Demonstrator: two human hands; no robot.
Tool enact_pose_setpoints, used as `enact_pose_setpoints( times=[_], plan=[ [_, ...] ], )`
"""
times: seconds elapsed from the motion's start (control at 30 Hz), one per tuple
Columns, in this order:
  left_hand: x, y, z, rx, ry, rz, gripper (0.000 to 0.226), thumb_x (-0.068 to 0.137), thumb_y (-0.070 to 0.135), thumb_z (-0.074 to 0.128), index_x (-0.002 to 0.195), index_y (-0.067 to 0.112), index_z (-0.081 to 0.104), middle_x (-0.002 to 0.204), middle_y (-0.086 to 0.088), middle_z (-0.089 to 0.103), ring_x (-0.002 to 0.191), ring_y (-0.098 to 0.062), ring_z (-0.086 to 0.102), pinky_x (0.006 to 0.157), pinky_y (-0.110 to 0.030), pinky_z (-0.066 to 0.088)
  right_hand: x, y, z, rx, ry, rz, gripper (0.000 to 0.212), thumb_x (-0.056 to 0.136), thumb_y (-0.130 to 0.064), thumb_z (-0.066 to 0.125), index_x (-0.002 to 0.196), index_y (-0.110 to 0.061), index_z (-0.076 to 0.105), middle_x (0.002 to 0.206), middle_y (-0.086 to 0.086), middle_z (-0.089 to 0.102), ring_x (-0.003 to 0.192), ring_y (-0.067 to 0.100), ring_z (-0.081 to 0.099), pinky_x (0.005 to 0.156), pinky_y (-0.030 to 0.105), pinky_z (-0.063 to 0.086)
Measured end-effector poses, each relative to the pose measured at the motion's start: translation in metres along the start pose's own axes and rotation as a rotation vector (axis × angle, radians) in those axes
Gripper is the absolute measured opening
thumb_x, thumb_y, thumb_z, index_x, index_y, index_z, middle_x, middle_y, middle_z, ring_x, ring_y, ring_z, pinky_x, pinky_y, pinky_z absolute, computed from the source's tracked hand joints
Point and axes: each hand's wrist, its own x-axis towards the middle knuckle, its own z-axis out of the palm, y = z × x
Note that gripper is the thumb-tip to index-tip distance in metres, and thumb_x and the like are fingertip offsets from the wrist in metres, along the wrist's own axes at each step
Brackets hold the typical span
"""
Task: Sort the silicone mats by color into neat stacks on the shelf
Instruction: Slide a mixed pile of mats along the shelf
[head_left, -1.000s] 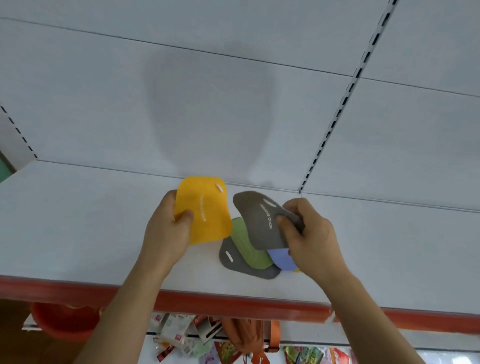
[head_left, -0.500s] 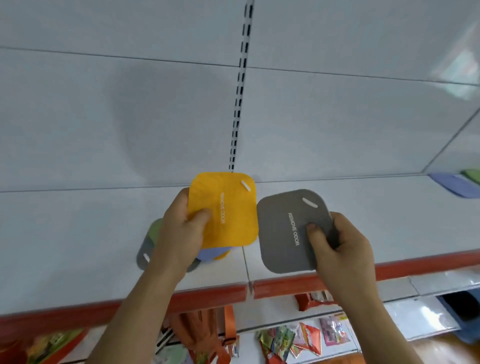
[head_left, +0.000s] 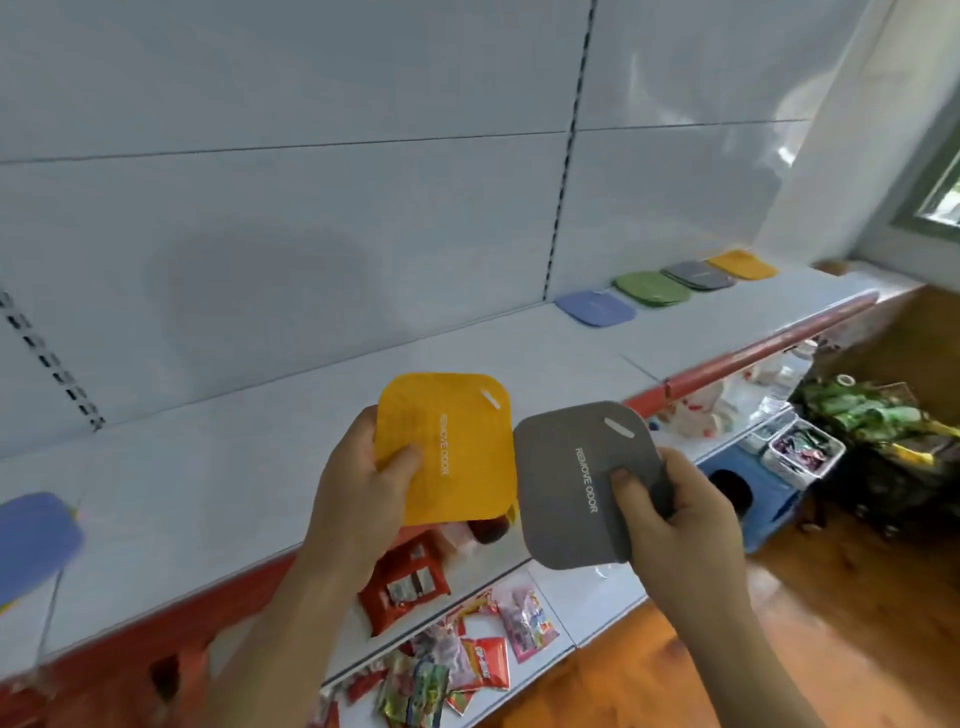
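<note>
While the view had swung rightward along the shelf (head_left: 270, 447) over the last second, the loose pile that had lain under the hands slid out toward the left, and only a blurred blue mat (head_left: 31, 540) from that side showed at the frame's left edge. The left hand (head_left: 358, 499) still held the yellow mat (head_left: 449, 447) by its near-left corner, thumb curled over the top face and fingers hidden beneath, so that grip was closed on the mat. Just beside it, nearly touching edge to edge, the grey mat (head_left: 576, 483) sat in the right hand (head_left: 685, 525), thumb pressed on top near the lettering and fingers wrapped under the right edge; that grip was likewise closed. Both mats were carried flat and clear of the shelf, above its red front lip (head_left: 769, 348).

Farther right, four sorted stacks had come into sight along the back of the shelf: a blue stack (head_left: 595, 307), then a green stack (head_left: 652, 288), a grey stack (head_left: 698, 274) and a yellow stack (head_left: 743, 264), set close in a row. By the look of it, the sorting was well under way, and the two held mats were probably bound for the matching grey and yellow stacks, well apart from the hands.
</note>
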Motion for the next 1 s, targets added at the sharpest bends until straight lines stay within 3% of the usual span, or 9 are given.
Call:
enact_pose_setpoints(
  times=[0.2, 0.3, 0.4, 0.57, 0.77, 0.87, 1.0],
  plan=[
    [0.03, 0.022, 0.106, 0.028, -0.141, 0.025, 0.025, 0.094, 0.031, 0.063, 0.119, 0.036, 0.061, 0.111, 0.009, 0.071, 0.103, -0.016, 0.068, 0.086, -0.042, 0.057, 0.04, 0.056, -0.061, -0.016, 0.104, 0.072, 0.014, 0.096, -0.02, 0.064, 0.083, -0.025, 0.063, 0.07, -0.004, 0.06, 0.063, 0.015, 0.053, 0.056, 0.034, 0.04],
    [0.054, 0.027, 0.157, 0.024, -0.184, 0.026, 0.021, 0.1, 0.022, 0.063, 0.119, 0.031, 0.062, 0.111, 0.007, 0.071, 0.102, -0.016, 0.067, 0.083, -0.037, 0.055, 0.069, 0.078, -0.082, -0.023, 0.127, 0.088, 0.014, 0.097, -0.02, 0.064, 0.084, -0.027, 0.065, 0.07, -0.004, 0.062, 0.062, 0.015, 0.055, 0.055, 0.032, 0.04],
    [0.083, 0.032, 0.208, -0.02, -0.215, 0.032, 0.02, 0.101, 0.021, 0.061, 0.117, 0.033, 0.064, 0.11, 0.009, 0.072, 0.101, -0.014, 0.068, 0.084, -0.038, 0.056, 0.11, 0.093, -0.101, -0.023, 0.152, 0.09, 0.015, 0.098, -0.019, 0.063, 0.087, -0.029, 0.066, 0.073, -0.01, 0.066, 0.065, 0.01, 0.059, 0.051, 0.017, 0.041],
    [0.138, 0.046, 0.287, -0.082, -0.251, 0.017, 0.025, 0.103, 0.025, 0.06, 0.124, 0.036, 0.062, 0.116, 0.011, 0.07, 0.107, -0.013, 0.067, 0.091, -0.039, 0.055, 0.184, 0.115, -0.134, -0.112, 0.205, 0.089, 0.013, 0.097, -0.021, 0.064, 0.085, -0.025, 0.065, 0.072, -0.003, 0.064, 0.065, 0.017, 0.057, 0.056, 0.035, 0.043],
    [0.195, 0.064, 0.365, -0.116, -0.289, 0.006, 0.037, 0.102, 0.022, 0.061, 0.137, 0.035, 0.059, 0.127, 0.01, 0.069, 0.117, -0.018, 0.065, 0.104, -0.049, 0.052, 0.265, 0.143, -0.167, -0.128, 0.26, 0.087, 0.017, 0.098, -0.019, 0.063, 0.081, -0.019, 0.062, 0.069, -0.001, 0.06, 0.061, 0.019, 0.052, 0.053, 0.031, 0.038],
    [0.21, 0.068, 0.399, -0.103, -0.32, -0.012, 0.033, 0.102, 0.022, 0.062, 0.132, 0.035, 0.061, 0.124, 0.011, 0.071, 0.114, -0.017, 0.066, 0.104, -0.051, 0.053, 0.294, 0.161, -0.179, -0.093, 0.26, 0.105, 0.013, 0.098, -0.018, 0.063, 0.085, -0.02, 0.066, 0.073, -0.004, 0.064, 0.067, 0.017, 0.058, 0.051, 0.019, 0.041],
    [0.235, 0.078, 0.447, -0.093, -0.308, -0.021, 0.035, 0.102, 0.022, 0.063, 0.134, 0.036, 0.061, 0.124, 0.013, 0.071, 0.114, -0.015, 0.067, 0.102, -0.048, 0.054, 0.343, 0.19, -0.199, -0.065, 0.246, 0.109, 0.021, 0.098, -0.018, 0.063, 0.078, -0.014, 0.059, 0.067, 0.003, 0.057, 0.057, 0.016, 0.048, 0.051, 0.021, 0.035]
  ],
)
